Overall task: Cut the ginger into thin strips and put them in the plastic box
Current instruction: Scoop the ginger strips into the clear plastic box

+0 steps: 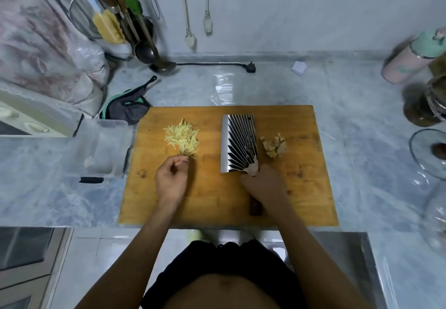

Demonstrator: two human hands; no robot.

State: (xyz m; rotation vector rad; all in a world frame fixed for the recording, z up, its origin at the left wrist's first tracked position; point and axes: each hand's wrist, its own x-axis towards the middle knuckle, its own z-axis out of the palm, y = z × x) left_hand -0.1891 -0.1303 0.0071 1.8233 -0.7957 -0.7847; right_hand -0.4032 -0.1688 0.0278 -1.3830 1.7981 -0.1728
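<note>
At frame centre, cut: ginger strips piled on the cutting board.
Left: plastic box apparently unfilled.
Hands: left hand pinches strips; right hand grips cleaver.

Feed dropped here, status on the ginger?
Left hand curled by ginger strips on cutting board. Right hand grips cleaver. Plastic box unobstructed.
</note>
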